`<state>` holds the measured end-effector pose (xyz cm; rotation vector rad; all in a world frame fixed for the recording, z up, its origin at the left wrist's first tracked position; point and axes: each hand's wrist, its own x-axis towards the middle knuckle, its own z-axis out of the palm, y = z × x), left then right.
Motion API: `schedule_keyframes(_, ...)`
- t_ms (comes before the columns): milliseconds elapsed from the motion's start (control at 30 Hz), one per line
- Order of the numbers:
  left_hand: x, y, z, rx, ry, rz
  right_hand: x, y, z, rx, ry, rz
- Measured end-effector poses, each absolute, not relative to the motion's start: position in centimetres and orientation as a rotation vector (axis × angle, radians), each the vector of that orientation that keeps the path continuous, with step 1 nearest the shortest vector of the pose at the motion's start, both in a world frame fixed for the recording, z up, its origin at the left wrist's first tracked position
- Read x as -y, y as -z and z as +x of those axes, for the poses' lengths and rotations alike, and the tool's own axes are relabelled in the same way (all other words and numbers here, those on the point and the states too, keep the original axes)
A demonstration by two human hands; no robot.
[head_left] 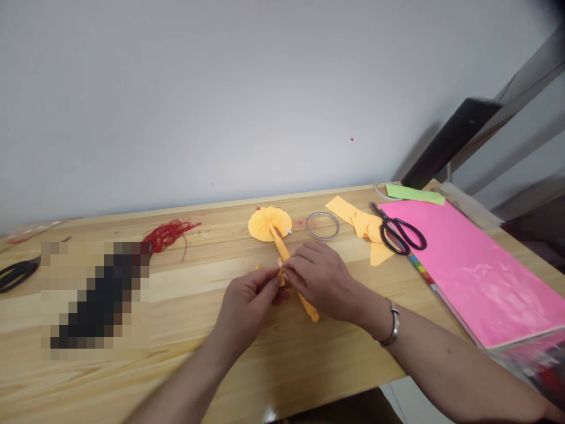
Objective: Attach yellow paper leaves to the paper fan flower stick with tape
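My left hand [251,297] and my right hand [320,277] meet in front of me, thumbs and fingers pinched on a small folded orange paper piece [281,278]. A tiny white bit shows at their fingertips; I cannot tell what it is. Under my right hand lies a rolled orange paper stick [311,308], slanting across the table. At its far end is a round, pleated orange paper fan [263,225], with a small white tab on its right edge. A bracelet sits on my right wrist.
Right of the fan are a grey ring [323,226], orange paper scraps [348,214] and black-handled scissors [392,231]. Pink paper [477,271] and a green strip [415,195] lie farther right. Leftward are red threads [170,235], a pixelated dark object [101,300] and another black handle [17,274].
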<state>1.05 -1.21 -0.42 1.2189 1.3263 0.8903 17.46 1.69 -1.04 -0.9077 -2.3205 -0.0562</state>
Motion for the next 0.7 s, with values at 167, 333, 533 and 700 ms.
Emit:
schedule_keyframes(167,1.17,0.64,1.15,-1.317,-0.887,1.163,-2.02,0.92,17.67,2.282,-0.147,-0.953)
schedule_keyframes(333,1.14,0.79,0.98,-1.295,-0.883,1.155,-2.09,0.81,17.73,2.283,-0.195,-0.914)
schedule_keyframes(533,1.12,0.54,1.02,-1.314,-0.878,1.181,-1.99,1.08,17.59,2.297,-0.075,-0.887)
schedule_keyframes(700,1.11,0.44,1.13,-1.336,-0.888,1.197,-1.69,1.12,17.72,2.381,0.08,-0.851)
